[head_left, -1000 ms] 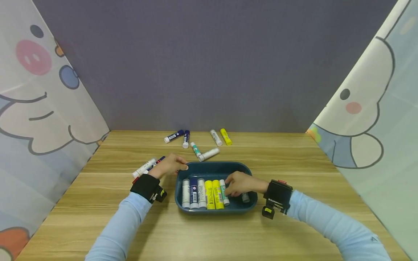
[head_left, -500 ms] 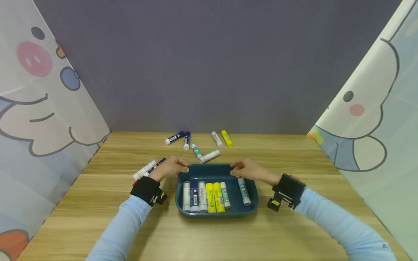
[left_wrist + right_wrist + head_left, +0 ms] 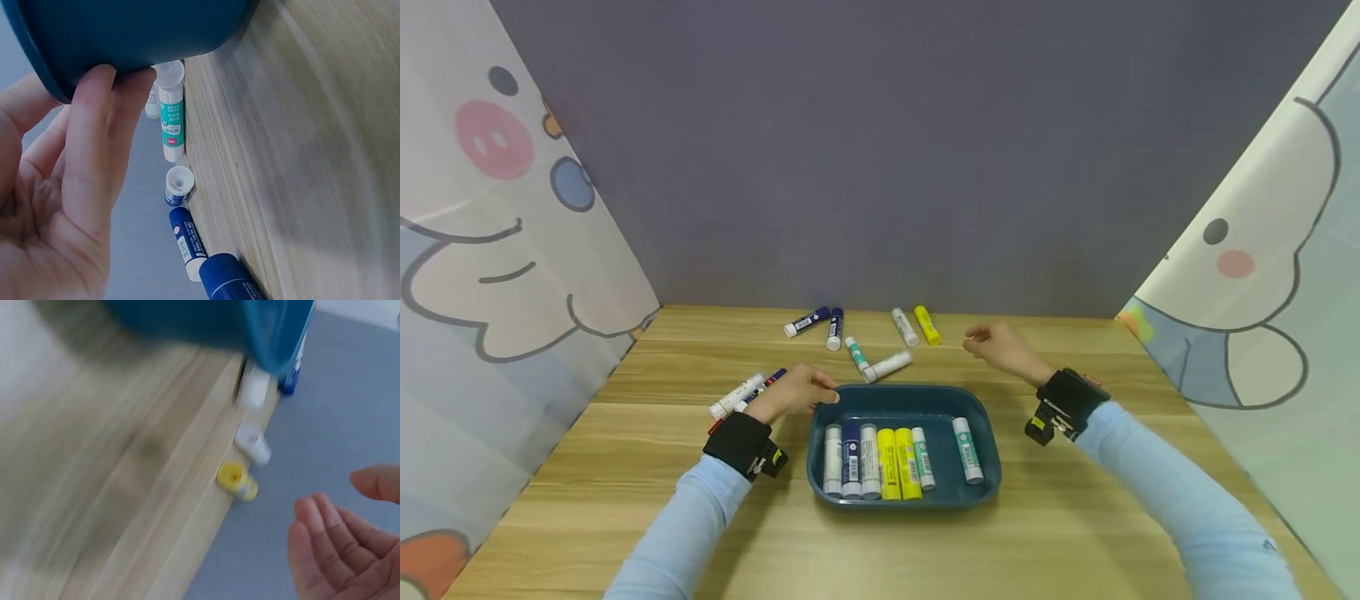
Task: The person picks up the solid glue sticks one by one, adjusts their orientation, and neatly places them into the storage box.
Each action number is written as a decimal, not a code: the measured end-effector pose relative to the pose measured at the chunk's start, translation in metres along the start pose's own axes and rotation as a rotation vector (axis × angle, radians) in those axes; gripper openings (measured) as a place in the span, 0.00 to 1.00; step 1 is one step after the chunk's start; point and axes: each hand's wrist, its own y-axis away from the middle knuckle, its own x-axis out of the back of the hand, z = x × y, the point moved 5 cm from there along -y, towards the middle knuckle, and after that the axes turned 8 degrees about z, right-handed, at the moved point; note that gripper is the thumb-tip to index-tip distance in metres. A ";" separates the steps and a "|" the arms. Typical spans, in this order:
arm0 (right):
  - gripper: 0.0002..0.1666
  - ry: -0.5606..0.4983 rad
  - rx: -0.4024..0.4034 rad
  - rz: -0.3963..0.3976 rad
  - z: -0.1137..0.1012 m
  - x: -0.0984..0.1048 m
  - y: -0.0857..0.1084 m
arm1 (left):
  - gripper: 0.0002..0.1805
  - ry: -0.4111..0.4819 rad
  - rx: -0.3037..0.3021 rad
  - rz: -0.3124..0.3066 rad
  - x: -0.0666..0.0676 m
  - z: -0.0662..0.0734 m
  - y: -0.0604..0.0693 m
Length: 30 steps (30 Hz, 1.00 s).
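Note:
A dark blue bin [image 3: 946, 471] sits on the table, and my left hand [image 3: 796, 392] pinches its far left corner, thumb over the rim and fingers outside. Inside stands a side-by-side row of glue sticks: white [image 3: 832, 461], navy [image 3: 851, 463], white [image 3: 869, 462], two yellow ones [image 3: 887, 464], and a small teal-and-white one [image 3: 922, 458]. Apart from that row, a larger teal-and-white glue stick [image 3: 967, 451] lies at the bin's right end. My right hand [image 3: 1006, 348] holds nothing; it hovers beyond the bin, right of a yellow glue stick [image 3: 927, 325], fingers loosely bent.
Behind the bin lie two navy glue sticks [image 3: 835, 329], a white one [image 3: 904, 327], and a teal one [image 3: 857, 353] touching another white one [image 3: 887, 367]. Left of my left hand are a white glue stick [image 3: 737, 395] and a navy-and-white one [image 3: 762, 390]. A grey panel [image 3: 880, 167] backs the table.
My right hand has let go of the teal glue stick at the bin's right end, risen out, and moved away over the far table. My left hand stays on the rim.

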 end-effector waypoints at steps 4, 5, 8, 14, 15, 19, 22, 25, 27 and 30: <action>0.23 0.019 0.027 0.046 0.011 0.003 -0.014 | 0.15 0.004 0.002 -0.004 -0.002 -0.002 0.001; 0.22 0.025 0.032 0.059 0.013 0.003 -0.018 | 0.15 0.005 0.003 -0.005 -0.002 -0.003 0.001; 0.21 0.051 0.030 0.105 0.019 0.003 -0.031 | 0.15 0.010 0.007 -0.004 -0.002 -0.004 0.000; 0.22 0.055 -0.032 0.144 0.022 -0.001 -0.052 | 0.14 0.016 0.003 0.007 -0.002 -0.004 -0.001; 0.22 0.056 -0.046 0.140 0.023 -0.002 -0.055 | 0.14 0.015 0.001 0.005 -0.002 -0.003 -0.001; 0.23 0.065 -0.079 0.120 0.026 -0.010 -0.069 | 0.15 0.021 -0.003 0.001 -0.002 -0.003 0.001; 0.24 0.069 -0.080 0.093 0.028 -0.017 -0.076 | 0.15 0.028 -0.005 0.006 -0.003 -0.002 0.001; 0.24 0.090 -0.061 0.069 0.028 -0.025 -0.083 | 0.15 0.025 -0.011 0.014 -0.003 -0.002 0.000; 0.24 0.104 -0.048 0.052 0.028 -0.030 -0.087 | 0.14 0.027 -0.014 0.021 -0.002 -0.001 0.000; 0.24 0.130 -0.048 0.028 0.028 -0.038 -0.094 | 0.14 0.029 -0.019 0.028 -0.002 -0.002 0.000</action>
